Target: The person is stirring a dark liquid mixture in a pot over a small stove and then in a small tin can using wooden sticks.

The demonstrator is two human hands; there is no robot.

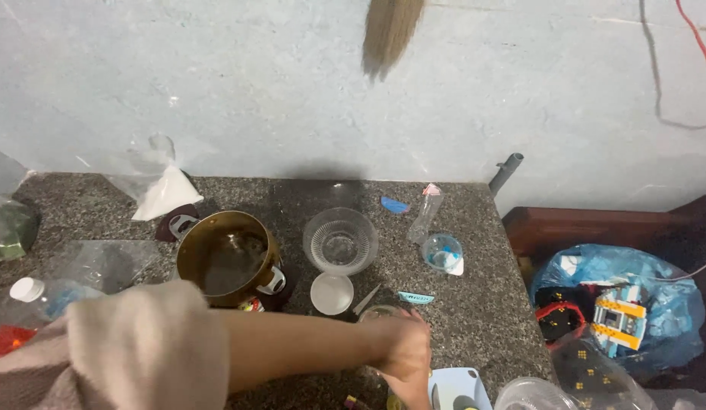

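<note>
The left hand point(405, 351), its arm in a rolled beige sleeve, reaches across the speckled stone worktop point(482, 304) and closes over the rim of a small glass jar point(379, 313); the grip looks curled, though the fingers are mostly hidden. Just beside it lie a knife point(366, 299), a round white lid point(332, 293) and a flat blue packet point(416, 298). Behind stand a ribbed clear glass bowl point(340, 241) and a brassy metal pot point(228, 258). A clear bag of white powder point(165, 190) leans near the wall.
</note>
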